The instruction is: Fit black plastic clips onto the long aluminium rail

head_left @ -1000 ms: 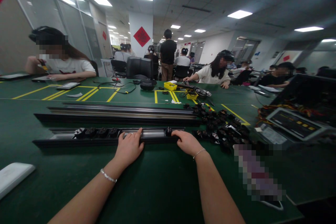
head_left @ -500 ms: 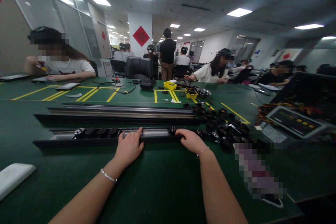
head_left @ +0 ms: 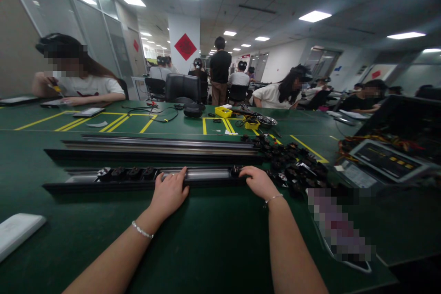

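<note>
Green bench (head_left: 213, 239) lies bare before the near rail (head_left: 206, 175) — left hand (head_left: 168, 193) flat on it, fingers spread; right hand (head_left: 259, 183) curls at its end (apparently around a black part).

Both bare forearms reach forward from the bottom edge, angling in toward each other. The left hand (head_left: 167, 194) lies palm down with the wrist nearly straight, fingers (head_left: 179, 175) stretched ahead and held close together, the thumb tucked at the inner side; a ring shows on one finger. A thin beaded bracelet (head_left: 141, 231) circles the left wrist. The right hand (head_left: 259, 182) sits further out and to the right, well apart from the left, knuckles up and fingers curled forward and down, their tips hidden. A fine chain bracelet (head_left: 274, 198) rings the right wrist.
</note>
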`<state>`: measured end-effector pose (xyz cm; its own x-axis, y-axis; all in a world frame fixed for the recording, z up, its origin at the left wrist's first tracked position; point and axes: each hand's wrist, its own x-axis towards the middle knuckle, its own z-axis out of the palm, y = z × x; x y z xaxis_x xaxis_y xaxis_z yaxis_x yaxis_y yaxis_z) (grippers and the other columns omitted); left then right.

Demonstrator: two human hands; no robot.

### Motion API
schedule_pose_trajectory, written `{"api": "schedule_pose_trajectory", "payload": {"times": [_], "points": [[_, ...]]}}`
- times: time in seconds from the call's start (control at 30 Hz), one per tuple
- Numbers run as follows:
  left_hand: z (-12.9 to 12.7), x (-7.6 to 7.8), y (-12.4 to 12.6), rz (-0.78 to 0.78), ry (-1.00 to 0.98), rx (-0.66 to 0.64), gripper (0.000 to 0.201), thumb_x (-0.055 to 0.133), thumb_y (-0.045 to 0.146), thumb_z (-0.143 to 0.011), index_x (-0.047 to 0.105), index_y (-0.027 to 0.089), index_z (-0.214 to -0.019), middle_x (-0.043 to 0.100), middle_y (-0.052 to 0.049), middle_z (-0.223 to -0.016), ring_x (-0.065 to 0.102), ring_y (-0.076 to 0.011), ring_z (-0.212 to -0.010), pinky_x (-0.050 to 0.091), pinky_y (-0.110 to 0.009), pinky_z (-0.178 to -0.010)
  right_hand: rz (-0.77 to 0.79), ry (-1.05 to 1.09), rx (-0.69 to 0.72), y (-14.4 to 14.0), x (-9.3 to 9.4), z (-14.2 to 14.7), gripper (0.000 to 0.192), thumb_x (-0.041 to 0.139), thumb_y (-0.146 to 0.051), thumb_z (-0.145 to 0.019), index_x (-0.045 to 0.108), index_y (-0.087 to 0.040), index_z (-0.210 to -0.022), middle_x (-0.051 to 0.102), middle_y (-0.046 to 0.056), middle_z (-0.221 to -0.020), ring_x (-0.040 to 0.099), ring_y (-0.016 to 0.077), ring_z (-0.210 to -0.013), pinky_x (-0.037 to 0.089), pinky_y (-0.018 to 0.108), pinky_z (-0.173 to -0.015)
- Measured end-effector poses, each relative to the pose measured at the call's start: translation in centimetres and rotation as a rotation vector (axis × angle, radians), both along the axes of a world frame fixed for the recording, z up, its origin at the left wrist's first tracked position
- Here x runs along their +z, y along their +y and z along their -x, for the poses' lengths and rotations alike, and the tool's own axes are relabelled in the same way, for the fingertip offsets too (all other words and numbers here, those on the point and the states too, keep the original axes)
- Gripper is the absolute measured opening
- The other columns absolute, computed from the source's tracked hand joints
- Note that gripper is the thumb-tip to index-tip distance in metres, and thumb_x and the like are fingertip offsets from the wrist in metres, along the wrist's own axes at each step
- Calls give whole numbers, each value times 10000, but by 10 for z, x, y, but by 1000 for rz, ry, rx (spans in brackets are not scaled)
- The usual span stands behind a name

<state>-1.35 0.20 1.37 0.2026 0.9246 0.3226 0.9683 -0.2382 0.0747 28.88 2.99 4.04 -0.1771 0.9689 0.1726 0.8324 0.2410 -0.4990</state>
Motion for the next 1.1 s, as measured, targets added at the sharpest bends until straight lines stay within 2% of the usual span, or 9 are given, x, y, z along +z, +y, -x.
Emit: {"api": "schedule_pose_trajectory", "payload": {"times": [0.1, 0.17, 0.27, 0.37, 0.47, 0.57, 1.1], "points": [[0, 1, 0, -7, 1, 2, 545, 420, 329, -820, 383, 137, -1328, 656, -110, -1077, 551, -260, -1027, 210, -495, -1004, -124, 76, -136, 3, -4, 9, 254, 422, -96, -662, 636, -221, -715, 620, 26, -1051, 547, 170, -1009, 385, 323, -948], [0, 1, 0, -7, 1, 1, 543, 422, 328, -819, 386, 136, -1326, 655, -109, -1079, 553, -260, -1023, 210, -498, -1002, -235, 142, -206, 5, -8, 21, 226, 456, -162, -701, 631, -208, -837, 606, 58, -1077, 528, 187, -1047, 378, 341, -961], [-1, 1, 0, -8, 3, 1, 541, 427, 330, -817, 388, 144, -1324, 653, -109, -1079, 555, -256, -1026, 216, -495, -1002, -308, 163, -233, 6, -16, 41, 393, 530, -296, -728, 564, -158, -1095, 541, 112, -1194, 448, 226, -1164, 326, 378, -1015], [-1, 0, 0, -13, 7, 7, 541, 431, 331, -816, 386, 155, -1325, 649, -109, -1091, 551, -254, -1043, 218, -493, -1003, -255, 176, -274, 8, -24, 53, 485, 540, -324, -729, 512, -144, -1179, 519, 118, -1219, 448, 234, -1166, 337, 378, -1010], [-1, -1, 0, -17, 10, 5, 540, 425, 328, -818, 386, 150, -1326, 646, -110, -1101, 553, -257, -1038, 218, -499, -1002, -188, 211, -326, 10, -29, 55, 497, 533, -322, -728, 504, -138, -1189, 530, 119, -1193, 493, 230, -1112, 379, 353, -969], [-1, -1, 0, -18, 11, -1, 538, 425, 329, -818, 391, 150, -1324, 650, -109, -1089, 561, -259, -1020, 225, -502, -996, -185, 226, -363, 11, -31, 52, 489, 539, -323, -714, 517, -155, -1172, 534, 111, -1182, 509, 226, -1087, 401, 340, -938], [0, -1, 1, -33, 5, -9, 540, 428, 326, -813, 401, 132, -1316, 657, -112, -1078, 563, -265, -1015, 231, -506, -987, -33, 196, -538, 12, -21, 32, 450, 509, -294, -704, 549, -167, -1134, 614, 97, -1047, 575, 226, -962, 437, 313, -829]]}}
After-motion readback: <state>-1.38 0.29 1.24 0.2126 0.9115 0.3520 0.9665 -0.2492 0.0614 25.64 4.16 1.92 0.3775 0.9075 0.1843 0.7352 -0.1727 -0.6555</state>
